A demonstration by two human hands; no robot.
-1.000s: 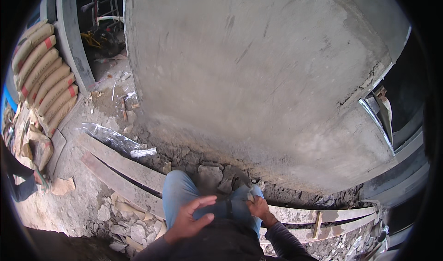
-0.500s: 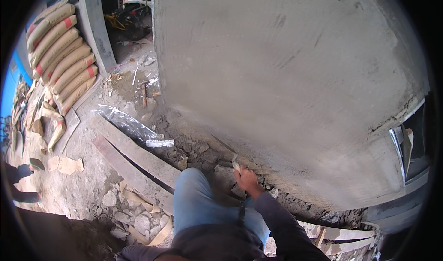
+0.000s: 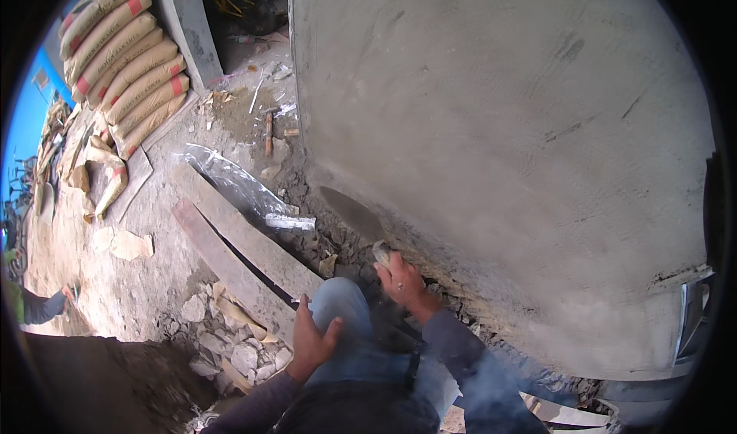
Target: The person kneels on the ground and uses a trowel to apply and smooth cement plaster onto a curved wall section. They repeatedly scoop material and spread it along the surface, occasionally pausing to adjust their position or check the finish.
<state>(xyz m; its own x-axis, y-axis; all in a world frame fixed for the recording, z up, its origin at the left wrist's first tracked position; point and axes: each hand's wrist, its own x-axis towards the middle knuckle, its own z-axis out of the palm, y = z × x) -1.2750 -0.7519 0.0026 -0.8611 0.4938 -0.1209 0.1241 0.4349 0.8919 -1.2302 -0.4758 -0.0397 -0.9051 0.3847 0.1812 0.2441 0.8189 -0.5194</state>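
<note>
My right hand (image 3: 407,285) is closed round the handle of a trowel (image 3: 350,210). The trowel's broad grey blade points up and left, at the foot of a grey plastered wall (image 3: 499,127); whether it touches the plaster I cannot tell. A ring shows on this hand. Beside my bent knee (image 3: 342,305) hangs my left hand (image 3: 312,340), fingers apart and holding nothing. Dark crumbled mortar (image 3: 338,238) lies along the wall base, beneath and around the trowel.
Two long boards (image 3: 238,230) lie left of my knee, beside clear plastic sheeting (image 3: 230,180). Broken rubble (image 3: 242,357) sits nearer. A hammer (image 3: 269,133) and stacked paper sacks (image 3: 130,57) are farther off. Another person's sleeve (image 3: 44,309) enters at the far left.
My left hand has come into view beside the knee. The trowel has turned to show its blade face. The whole view has shifted, and another person's arm now shows at left.
</note>
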